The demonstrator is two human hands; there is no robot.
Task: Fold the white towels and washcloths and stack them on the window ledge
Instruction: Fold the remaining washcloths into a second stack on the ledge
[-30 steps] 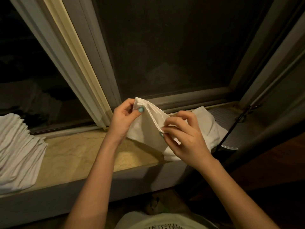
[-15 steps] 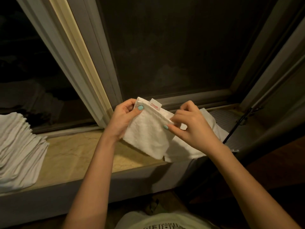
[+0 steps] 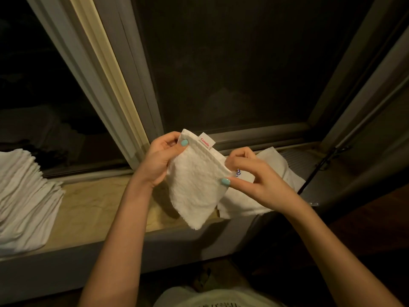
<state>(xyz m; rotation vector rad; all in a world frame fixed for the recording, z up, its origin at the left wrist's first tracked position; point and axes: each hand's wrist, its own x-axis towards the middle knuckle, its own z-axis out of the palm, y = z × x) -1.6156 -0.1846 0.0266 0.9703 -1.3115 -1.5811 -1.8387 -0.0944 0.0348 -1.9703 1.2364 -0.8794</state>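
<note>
Both hands hold a small white washcloth (image 3: 194, 191) up just above the front edge of the window ledge (image 3: 93, 209). The left hand (image 3: 159, 160) pinches its upper left corner between thumb and curled fingers, and the right hand (image 3: 254, 176) pinches its right edge the same way, so the cloth hangs between them with a red-lettered label (image 3: 207, 143) standing up from the top hem. Behind the right hand another white cloth (image 3: 274, 171) lies loosely on the ledge, and a stack of folded towels (image 3: 24, 196) sits well apart at the ledge's left end.
</note>
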